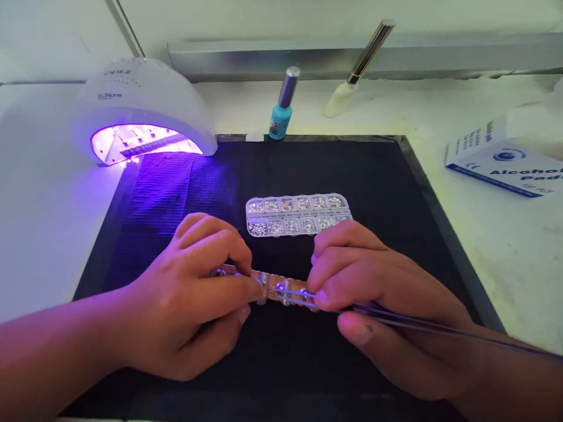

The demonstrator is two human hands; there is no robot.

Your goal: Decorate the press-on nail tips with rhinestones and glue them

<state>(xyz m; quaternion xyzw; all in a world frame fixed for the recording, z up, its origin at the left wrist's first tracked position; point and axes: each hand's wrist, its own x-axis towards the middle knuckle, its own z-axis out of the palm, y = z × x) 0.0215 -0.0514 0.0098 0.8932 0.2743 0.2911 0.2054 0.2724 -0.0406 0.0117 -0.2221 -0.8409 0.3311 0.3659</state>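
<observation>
My left hand (189, 299) is closed, thumb and fingers pinching a narrow tan band (271, 286) with shiny stones and clear cross-pieces along it. Its left part is partly covered by my fingers. My right hand (382, 287) grips a pair of thin metal tweezers (409, 321), whose long shanks stretch off to the right. The tweezer tips lie over the band's middle, near a shiny stone; whether they hold anything is too small to tell. Just beyond both hands lies a clear rhinestone case (299, 215), its small compartments filled with tiny stones.
A white nail lamp (153, 94) glows purple at the back left. Behind the black mat (308, 167) stand a blue nail polish bottle (280, 121) and a tilted white bottle with a dark striped cap (341, 99). An alcohol pads box (501, 167) sits at right.
</observation>
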